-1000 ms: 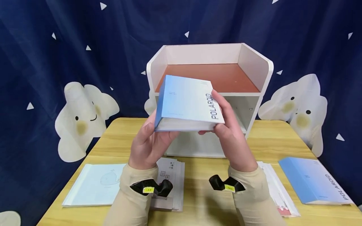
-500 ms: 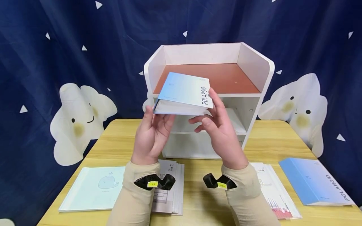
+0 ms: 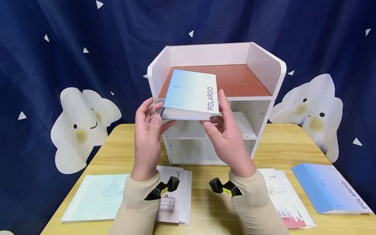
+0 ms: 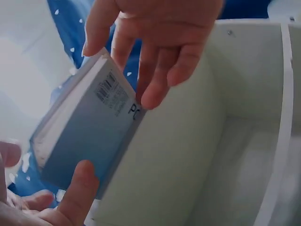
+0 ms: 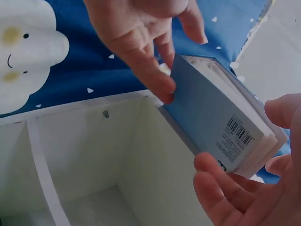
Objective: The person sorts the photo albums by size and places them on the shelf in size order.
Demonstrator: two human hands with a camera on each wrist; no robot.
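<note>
Between my two hands, a blue-to-white photo album (image 3: 192, 91) lettered POLAROID is raised before the shelf unit, its front cover tilted up. My right hand (image 3: 230, 137) holds its right side, thumb near the lower edge and fingers underneath. On the spine side, my left hand (image 3: 148, 137) has its fingers spread loosely. The left wrist view shows a left fingertip (image 4: 84, 172) against the album's back cover (image 4: 91, 127), which bears a barcode. Seen from the right wrist, the right fingers (image 5: 214, 179) support that cover (image 5: 207, 108) near the barcode end.
Behind the album stands a white shelf unit (image 3: 265, 78) with a brown top. The wooden table (image 3: 117, 147) holds a pale whale-print booklet (image 3: 94, 199), white booklets (image 3: 185, 195) by the left forearm, more booklets (image 3: 283, 195) at right and another POLAROID album (image 3: 329, 189).
The album has moved up and away, toward the shelf unit. My left hand has loosened from under it and shifted to the spine side. The right hand briefly spread its fingers, then closed in again.
</note>
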